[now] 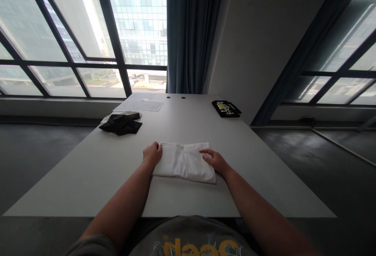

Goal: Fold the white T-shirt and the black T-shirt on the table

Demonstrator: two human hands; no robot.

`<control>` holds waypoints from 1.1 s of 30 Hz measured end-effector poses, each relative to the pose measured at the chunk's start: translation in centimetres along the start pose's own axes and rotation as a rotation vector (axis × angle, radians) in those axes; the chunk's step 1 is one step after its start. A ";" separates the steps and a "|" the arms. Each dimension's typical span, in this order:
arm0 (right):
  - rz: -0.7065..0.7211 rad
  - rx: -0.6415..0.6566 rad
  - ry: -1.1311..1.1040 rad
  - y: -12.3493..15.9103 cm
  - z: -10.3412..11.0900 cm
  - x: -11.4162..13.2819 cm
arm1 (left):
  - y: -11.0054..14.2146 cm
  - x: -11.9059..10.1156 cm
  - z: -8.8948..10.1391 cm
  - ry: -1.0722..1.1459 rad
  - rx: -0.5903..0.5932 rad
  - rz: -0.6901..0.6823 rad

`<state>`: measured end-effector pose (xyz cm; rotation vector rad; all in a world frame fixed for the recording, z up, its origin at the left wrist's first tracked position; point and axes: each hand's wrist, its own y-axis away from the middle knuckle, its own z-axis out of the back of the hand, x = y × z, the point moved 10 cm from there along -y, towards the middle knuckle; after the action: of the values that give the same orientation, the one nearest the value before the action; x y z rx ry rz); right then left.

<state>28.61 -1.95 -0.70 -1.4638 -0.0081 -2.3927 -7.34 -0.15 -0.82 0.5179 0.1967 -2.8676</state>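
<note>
"Two bare hands, and what lies between them?"

"A white cloth (184, 164), folded into a flat, roughly rectangular piece on the white table (117, 189). It has a crease running down near its middle."

"How does the left hand (152, 153) stand?"

"At the cloth's left edge, towards the far corner, with the fingers curled in. I cannot tell whether they pinch the fabric or merely rest against it."

"And the right hand (216, 160)?"

"At the cloth's right edge. It is loosely open, the fingers slightly bent and apart, reaching over the top of the fabric."

"What else is around the cloth?"

"Beyond it and to its left, a rumpled black cloth (122, 123) lies in a loose heap, with a pale cloth (138, 114) showing from under its far side. Farther beyond the white cloth, also leftward, are flat paper sheets (151, 106)."

"And on the other side?"

"Beyond the white cloth and to its right sits a black item (226, 109) with white and yellow print. It looks like folded fabric, though I cannot be sure."

"Anything straight past it?"

"A blue-grey curtain (190, 33), hanging well beyond the white cloth, behind the table's far edge. Large windows (141, 21) stand to the left of that line."
</note>
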 end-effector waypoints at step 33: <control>0.011 -0.037 0.021 0.5 0.2 0.7 | 3.5 0.7 0.0 0.276 0.108 -0.295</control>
<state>28.66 -2.54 -0.05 -1.4505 0.0493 -2.4116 -7.14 -3.61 -1.41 0.9831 0.1755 -3.0919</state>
